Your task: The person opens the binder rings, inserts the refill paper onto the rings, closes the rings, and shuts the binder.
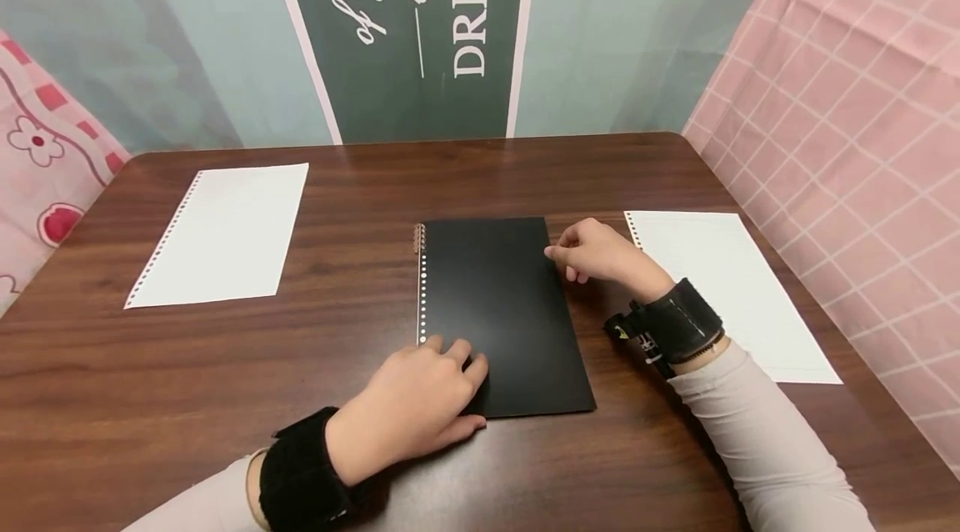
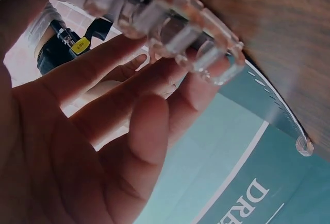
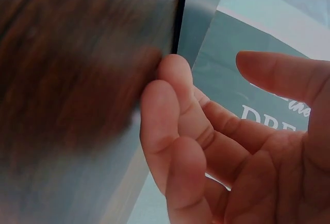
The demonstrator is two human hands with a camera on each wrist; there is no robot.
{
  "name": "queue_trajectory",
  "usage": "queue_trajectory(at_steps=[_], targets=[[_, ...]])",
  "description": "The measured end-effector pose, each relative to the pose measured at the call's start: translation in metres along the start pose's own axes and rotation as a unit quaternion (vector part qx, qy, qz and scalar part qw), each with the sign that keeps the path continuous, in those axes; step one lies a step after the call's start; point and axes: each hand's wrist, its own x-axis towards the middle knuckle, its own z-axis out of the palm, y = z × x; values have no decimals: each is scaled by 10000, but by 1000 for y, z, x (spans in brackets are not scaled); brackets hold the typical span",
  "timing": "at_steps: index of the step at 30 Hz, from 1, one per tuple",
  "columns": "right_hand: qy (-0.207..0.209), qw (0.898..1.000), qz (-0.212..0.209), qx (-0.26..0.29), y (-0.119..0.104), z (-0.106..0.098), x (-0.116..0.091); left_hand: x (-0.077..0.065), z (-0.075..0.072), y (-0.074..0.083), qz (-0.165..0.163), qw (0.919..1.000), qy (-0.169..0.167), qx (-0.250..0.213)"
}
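Note:
A black loose-leaf binder point(image 1: 506, 307) lies closed on the table, holes running down its left edge. A small clear ring clip point(image 1: 419, 238) shows at its top left. My left hand point(image 1: 416, 399) rests over the binder's lower left corner, covering that part of the spine. In the left wrist view its fingers lie against clear plastic rings point(image 2: 206, 62), the thumb standing free. My right hand point(image 1: 600, 253) is at the binder's right edge, fingertips right at the cover. In the right wrist view the thumb point(image 3: 268, 69) stands apart from the bent fingers point(image 3: 160, 110).
One white punched sheet point(image 1: 225, 236) lies on the brown table point(image 1: 345, 323) at the left. Another punched sheet point(image 1: 720, 290) is at the right, partly under my right forearm. Behind the table hangs a green printed cloth point(image 1: 420, 98); pink checked cloth point(image 1: 862, 140) borders the right.

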Motion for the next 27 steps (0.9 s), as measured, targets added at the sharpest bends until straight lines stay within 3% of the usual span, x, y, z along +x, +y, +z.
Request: queue_trajectory(at_steps=[4, 11, 16, 27], targets=[[-29, 10000, 2, 43, 1, 1, 0, -2, 0, 1, -82, 9997, 69, -212], [30, 10000, 14, 86, 1, 0, -1, -2, 4, 3, -80, 9980, 533, -323], [-78, 9998, 39, 166, 2, -2, -1, -1, 3, 3, -39, 9972, 593, -458], [-285, 9941, -70, 1048, 6, -1, 4, -1, 7, 0, 110, 9954, 814, -495]])
